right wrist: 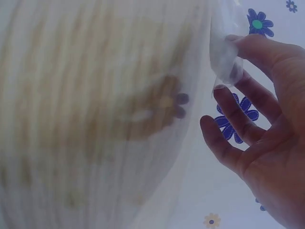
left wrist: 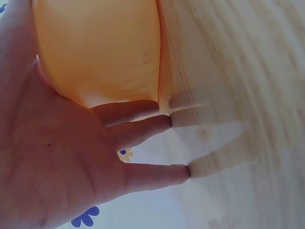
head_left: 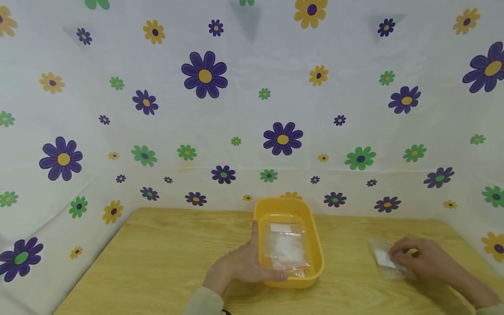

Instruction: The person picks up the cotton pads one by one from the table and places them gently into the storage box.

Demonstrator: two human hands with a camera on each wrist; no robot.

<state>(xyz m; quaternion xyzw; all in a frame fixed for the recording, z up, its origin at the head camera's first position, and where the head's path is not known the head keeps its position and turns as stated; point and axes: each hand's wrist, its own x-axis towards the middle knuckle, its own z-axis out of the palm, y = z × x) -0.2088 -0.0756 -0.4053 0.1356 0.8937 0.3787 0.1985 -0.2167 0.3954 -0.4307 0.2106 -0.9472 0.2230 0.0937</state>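
My left hand rests against the near left corner of a yellow plastic bin. Its thumb lies along the front rim, and one finger points up beside the left wall. In the left wrist view, straight fingers reach past the bin's side with their tips at the tabletop. Inside the bin lie clear plastic bags with white contents. On the right, my right hand pinches a clear plastic bag with a white piece in it. The right wrist view shows this bag between thumb and fingers.
The bin stands on a wood-grain table, near its back edge. Behind and on both sides hangs a white cloth printed with purple, yellow and green flowers.
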